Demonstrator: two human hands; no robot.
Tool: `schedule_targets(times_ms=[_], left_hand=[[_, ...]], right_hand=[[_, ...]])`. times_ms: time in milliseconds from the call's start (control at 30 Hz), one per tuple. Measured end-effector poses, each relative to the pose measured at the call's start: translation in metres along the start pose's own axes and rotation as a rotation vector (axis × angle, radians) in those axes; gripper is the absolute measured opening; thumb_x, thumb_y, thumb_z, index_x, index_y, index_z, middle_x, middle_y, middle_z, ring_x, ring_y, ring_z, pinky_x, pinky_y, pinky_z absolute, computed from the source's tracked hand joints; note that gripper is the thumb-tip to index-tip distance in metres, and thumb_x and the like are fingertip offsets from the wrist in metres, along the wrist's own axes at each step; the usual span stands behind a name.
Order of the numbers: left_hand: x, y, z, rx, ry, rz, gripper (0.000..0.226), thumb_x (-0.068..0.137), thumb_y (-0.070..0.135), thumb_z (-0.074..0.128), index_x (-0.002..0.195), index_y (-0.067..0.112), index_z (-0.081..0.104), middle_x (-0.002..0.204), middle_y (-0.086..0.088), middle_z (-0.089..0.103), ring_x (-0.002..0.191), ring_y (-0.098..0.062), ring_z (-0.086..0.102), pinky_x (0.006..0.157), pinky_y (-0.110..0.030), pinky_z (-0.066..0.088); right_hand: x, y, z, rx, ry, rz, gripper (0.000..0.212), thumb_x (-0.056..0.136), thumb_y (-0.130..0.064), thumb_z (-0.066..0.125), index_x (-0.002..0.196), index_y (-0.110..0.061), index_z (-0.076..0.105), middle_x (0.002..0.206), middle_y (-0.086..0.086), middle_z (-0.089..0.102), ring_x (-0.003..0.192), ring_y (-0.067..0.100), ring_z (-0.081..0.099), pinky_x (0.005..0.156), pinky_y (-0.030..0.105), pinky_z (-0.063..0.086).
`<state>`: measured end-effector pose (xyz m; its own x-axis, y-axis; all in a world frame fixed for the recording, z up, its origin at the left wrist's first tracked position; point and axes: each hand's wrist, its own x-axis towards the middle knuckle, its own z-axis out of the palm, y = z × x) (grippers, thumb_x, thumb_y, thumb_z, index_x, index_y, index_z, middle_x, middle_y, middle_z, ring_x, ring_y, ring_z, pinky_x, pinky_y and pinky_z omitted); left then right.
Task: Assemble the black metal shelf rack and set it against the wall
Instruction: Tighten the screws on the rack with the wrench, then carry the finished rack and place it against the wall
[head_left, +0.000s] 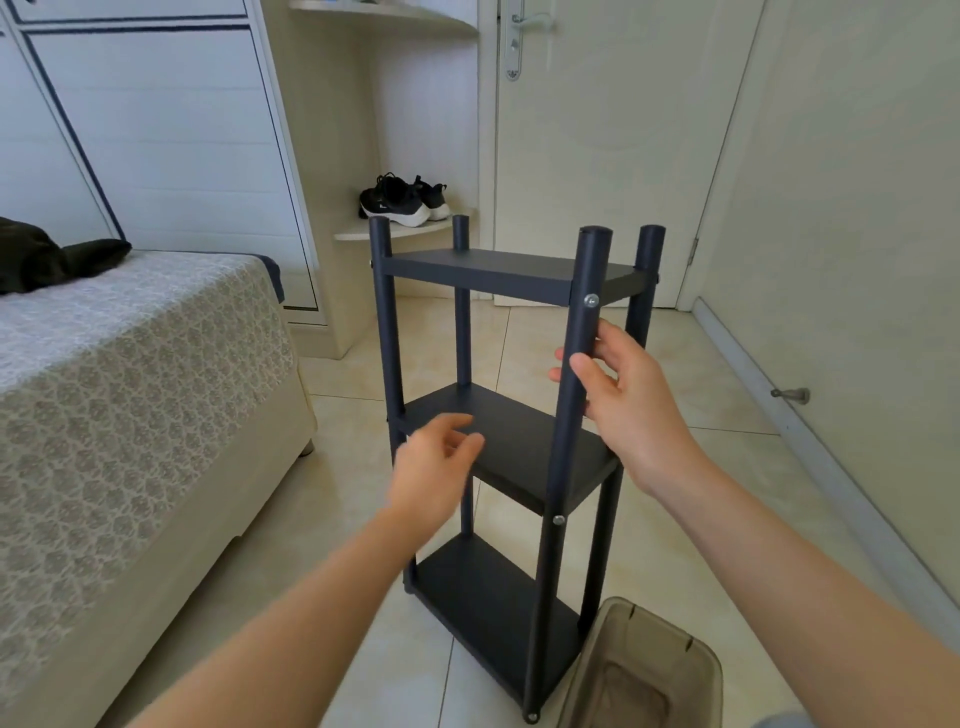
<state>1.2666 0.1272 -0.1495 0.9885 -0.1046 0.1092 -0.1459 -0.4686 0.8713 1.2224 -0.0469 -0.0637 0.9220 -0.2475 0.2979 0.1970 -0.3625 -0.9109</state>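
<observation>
1. Nearest the person, one brownish translucent bin stood on the tiled floor, just beside the rack's near foot.
2. The right hand was wrapped round the front-right post, thumb across its near face, just below the top screw. It was the only hand with a sure hold on the rack.
3. The left hand (blurred) hung with fingers loosely curled and held nothing. It was just in front of the left end of the middle shelf, and whether it touched the shelf could not be told.
4. The black rack stood upright on the floor, straight ahead of both hands, its long axis vertical. It had four posts and three shelves, and three silver screw heads showed on the gripped post. It looked fully assembled.
5. The wall ran along the rack's right side, and the rack stood apart from it. The placing therefore seemed to turn on a shift to the right — the side of the gripping hand.
6. Farther off were one bed at the left, two black shoes on a corner shelf, and one closed door behind.
</observation>
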Motion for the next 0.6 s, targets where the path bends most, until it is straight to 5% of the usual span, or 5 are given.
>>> schedule_targets(times_ms=[133,300,467,600], left_hand=[[0.037,-0.001,-0.043,0.040,0.113,-0.058,0.034,0.103,0.026,0.054,0.134,0.015,0.058,0.113,0.000,0.065,0.103,-0.017,0.061,0.079,-0.022,0.044],[0.072,-0.001,-0.075,0.080,0.245,-0.074,0.040,0.100,0.024,0.059,0.139,0.013,0.052,0.118,0.002,0.058,0.101,-0.016,0.052,0.082,-0.030,0.040],[0.117,0.005,-0.092,-0.020,0.376,-0.108,0.063,0.097,0.024,0.066,0.151,0.014,0.035,0.145,-0.007,0.046,0.127,-0.024,0.049,0.095,-0.035,0.041],[0.151,0.007,-0.090,-0.144,0.319,-0.098,0.058,0.099,0.036,0.062,0.148,0.020,0.036,0.133,0.004,0.051,0.116,-0.016,0.050,0.088,-0.034,0.041]], right_hand=[[0.004,-0.001,-0.006,-0.011,0.007,0.010,0.035,0.102,-0.017,0.047,0.136,-0.024,0.046,0.127,-0.003,0.060,0.109,0.012,0.065,0.099,0.043,0.053],[0.010,0.005,-0.007,-0.001,0.012,0.031,0.032,0.102,-0.015,0.046,0.133,-0.022,0.047,0.124,-0.004,0.063,0.108,0.011,0.065,0.101,0.045,0.051],[0.033,0.013,-0.010,-0.012,0.032,0.040,0.033,0.103,-0.015,0.044,0.135,-0.023,0.048,0.121,-0.009,0.063,0.110,0.009,0.064,0.103,0.045,0.050],[0.065,0.022,-0.015,-0.039,0.017,0.029,0.032,0.104,-0.014,0.040,0.132,-0.029,0.047,0.116,-0.014,0.064,0.102,0.003,0.065,0.101,0.044,0.051]])
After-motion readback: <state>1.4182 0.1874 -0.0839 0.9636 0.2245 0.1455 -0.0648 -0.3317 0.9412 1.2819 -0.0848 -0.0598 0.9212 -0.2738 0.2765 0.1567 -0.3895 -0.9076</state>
